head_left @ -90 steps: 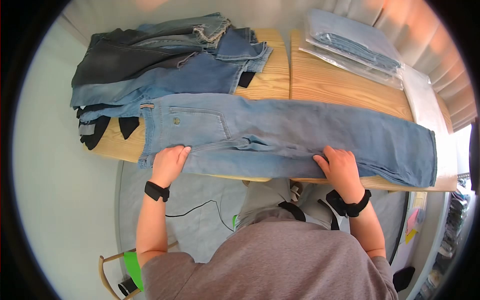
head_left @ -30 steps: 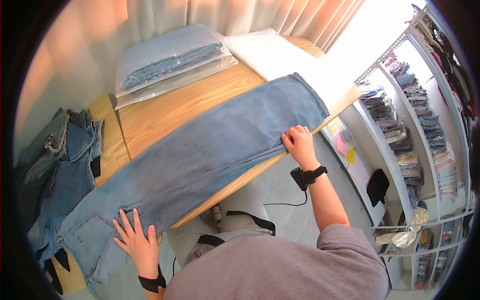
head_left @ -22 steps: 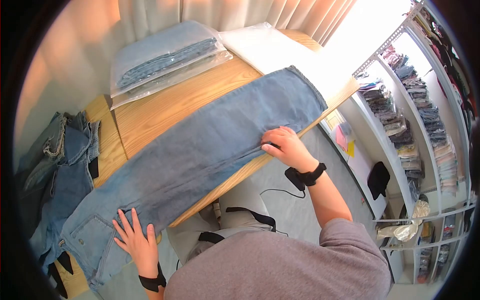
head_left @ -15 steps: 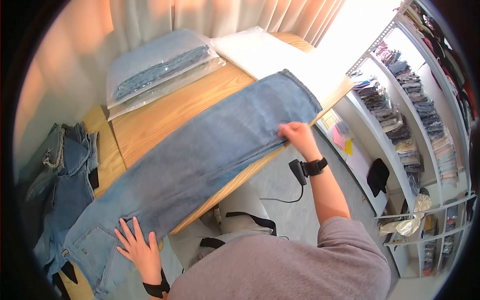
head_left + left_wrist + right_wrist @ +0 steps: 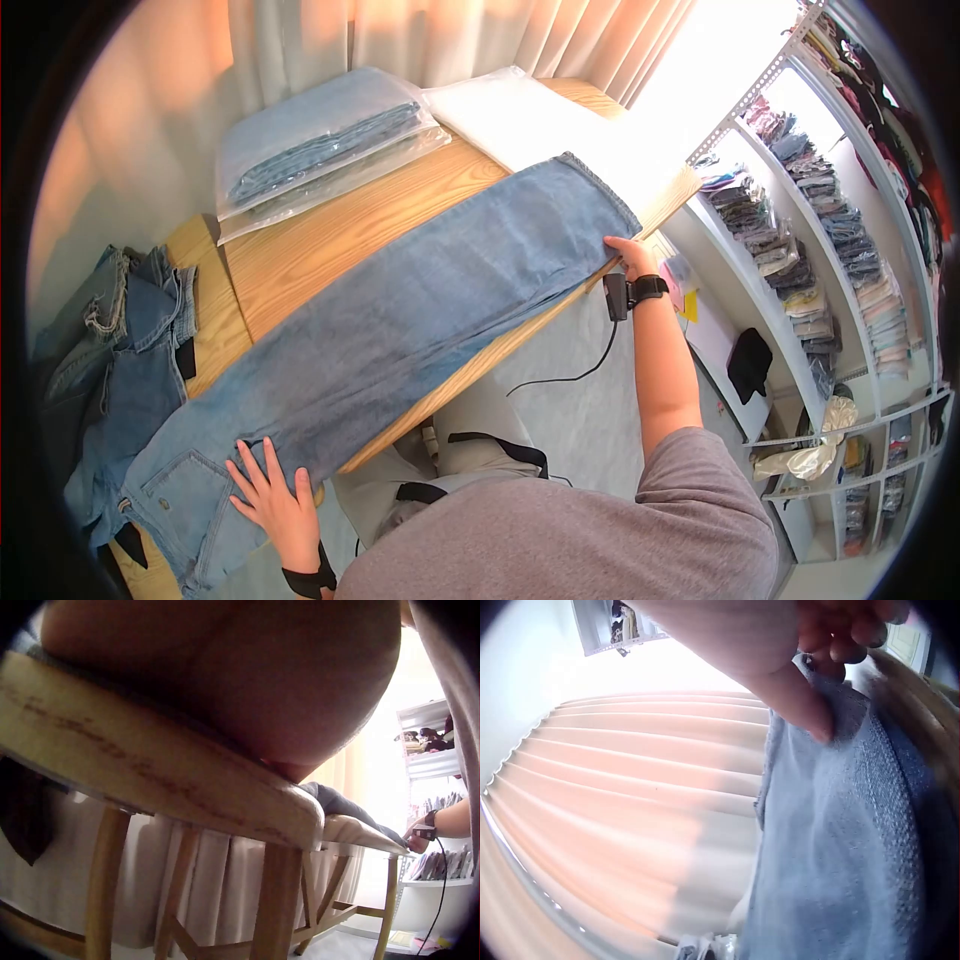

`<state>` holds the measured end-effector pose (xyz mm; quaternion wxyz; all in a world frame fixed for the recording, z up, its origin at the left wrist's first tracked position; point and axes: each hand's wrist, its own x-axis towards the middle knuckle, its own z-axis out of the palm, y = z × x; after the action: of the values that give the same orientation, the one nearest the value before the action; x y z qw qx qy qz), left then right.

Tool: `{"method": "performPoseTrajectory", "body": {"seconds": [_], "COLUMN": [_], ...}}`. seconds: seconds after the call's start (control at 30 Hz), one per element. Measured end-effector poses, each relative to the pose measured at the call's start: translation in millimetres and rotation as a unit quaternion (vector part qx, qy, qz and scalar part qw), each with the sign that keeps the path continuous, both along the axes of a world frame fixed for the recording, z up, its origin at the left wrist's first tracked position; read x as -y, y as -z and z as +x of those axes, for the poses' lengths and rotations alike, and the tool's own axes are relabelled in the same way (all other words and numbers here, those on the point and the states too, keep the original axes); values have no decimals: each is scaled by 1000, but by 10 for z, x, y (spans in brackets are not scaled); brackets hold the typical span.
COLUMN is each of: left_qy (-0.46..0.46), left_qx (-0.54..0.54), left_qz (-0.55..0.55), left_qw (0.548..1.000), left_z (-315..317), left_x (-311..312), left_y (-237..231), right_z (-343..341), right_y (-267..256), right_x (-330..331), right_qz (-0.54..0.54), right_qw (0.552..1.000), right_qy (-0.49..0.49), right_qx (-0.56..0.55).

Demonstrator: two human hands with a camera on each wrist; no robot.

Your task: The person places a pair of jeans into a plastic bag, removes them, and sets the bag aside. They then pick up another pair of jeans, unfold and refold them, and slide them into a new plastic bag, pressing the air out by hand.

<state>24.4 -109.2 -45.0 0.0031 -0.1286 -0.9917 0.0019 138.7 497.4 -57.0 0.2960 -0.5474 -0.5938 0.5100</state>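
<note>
A pair of faded blue jeans (image 5: 400,310) lies folded lengthwise along the front of the wooden table (image 5: 350,225), waist at the lower left, hem at the upper right. My left hand (image 5: 280,505) rests on it with spread fingers, beside the back pocket (image 5: 185,480). At the hem's near corner, my right hand (image 5: 632,257) pinches the denim. In the right wrist view the thumb (image 5: 802,705) presses on the jeans (image 5: 817,855) near a thick seam, other fingers curled on the far side. The left wrist view shows mostly the dark underside of the left hand (image 5: 240,682) over the table edge.
Clear bags of folded jeans (image 5: 325,150) lie at the back of the table, beside a white sheet (image 5: 520,115). More jeans (image 5: 140,340) are heaped at the left. Shelves (image 5: 800,240) of folded clothes stand right. A black cable (image 5: 580,370) hangs from the right wrist camera.
The view has turned right. My left hand has gone from the waist to a flat rest by the pocket. My right hand slid along the near edge, lifted, and now pinches the hem corner.
</note>
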Motion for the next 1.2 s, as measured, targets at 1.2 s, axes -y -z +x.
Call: {"method": "performPoseTrajectory", "body": {"seconds": [1.2], "left_qy": [30], "left_qx": [-53], "left_qz": [103], "left_qw": [993], "left_z": [1], "left_x": [120], "left_y": [70], "right_z": [-866], "right_y": [-241], "right_x": [4163], "right_qz": [515], "right_qw": [581], "right_qy": [-626], "right_qx": [70]}}
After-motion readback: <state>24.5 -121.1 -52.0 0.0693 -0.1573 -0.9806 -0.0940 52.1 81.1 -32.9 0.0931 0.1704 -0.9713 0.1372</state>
